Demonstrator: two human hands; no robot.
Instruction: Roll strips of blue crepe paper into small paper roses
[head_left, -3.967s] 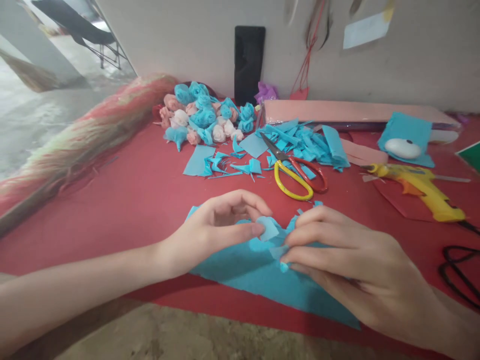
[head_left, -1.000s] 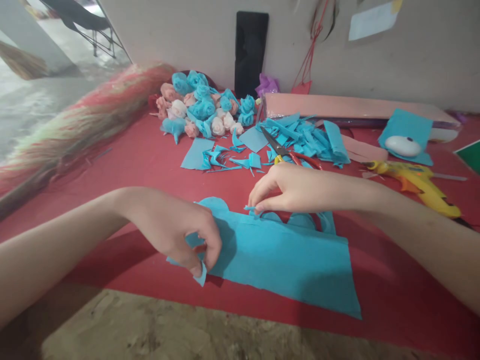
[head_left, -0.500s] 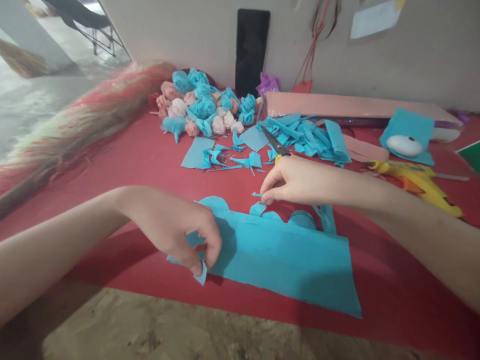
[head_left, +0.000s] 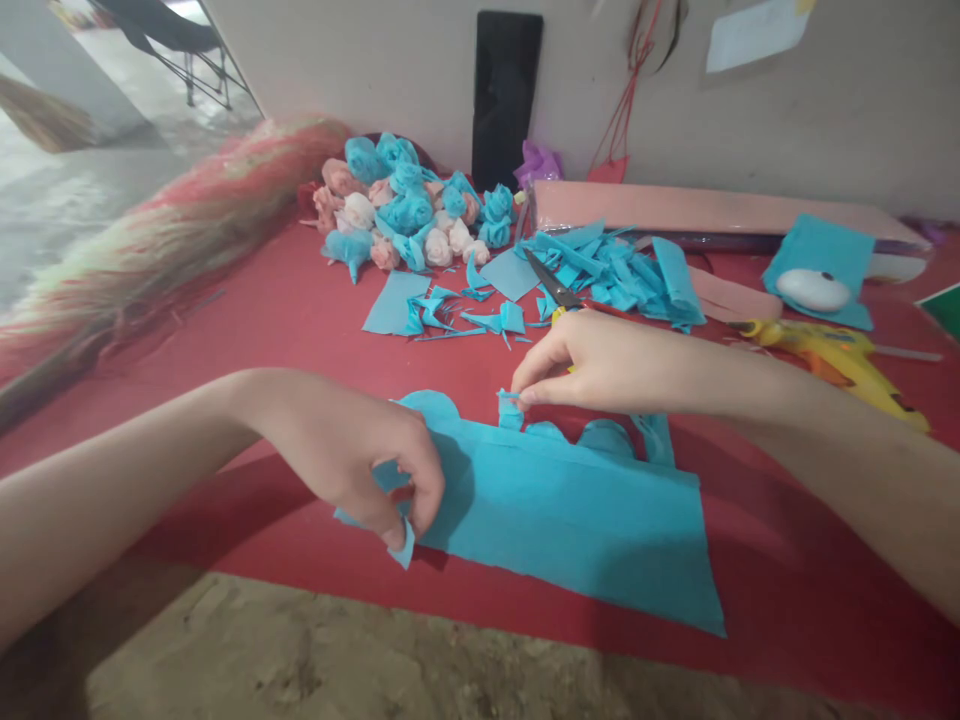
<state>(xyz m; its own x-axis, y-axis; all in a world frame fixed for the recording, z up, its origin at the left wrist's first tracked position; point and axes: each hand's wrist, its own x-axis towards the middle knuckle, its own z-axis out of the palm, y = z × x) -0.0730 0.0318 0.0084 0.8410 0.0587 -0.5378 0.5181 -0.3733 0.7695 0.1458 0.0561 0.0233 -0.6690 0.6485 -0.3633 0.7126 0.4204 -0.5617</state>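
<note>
A wide blue crepe paper sheet [head_left: 555,510] lies flat near the front of the red table. My left hand [head_left: 375,460] rests over its left end, thumb and finger pinching a small blue paper piece [head_left: 403,550] at the near edge. Beyond the sheet's far edge, my right hand [head_left: 570,365] pinches a small blue paper scrap [head_left: 511,410]. Rounded blue paper pieces [head_left: 606,438] stick out along that far edge, close to my right hand. Scissors [head_left: 551,280] with yellow and red handles lie just behind my right hand, their handles partly hidden by it.
Blue, pink and white paper roses [head_left: 409,210] are heaped at the back. Blue paper strips [head_left: 622,275] and cut scraps lie before them. A yellow glue gun [head_left: 840,365] is on the right, near a white oval object [head_left: 814,290]. A black phone [head_left: 506,100] leans on the wall.
My right hand has shifted slightly left, and the scrap at its fingertips now stands more upright. My left hand keeps its place and pinch.
</note>
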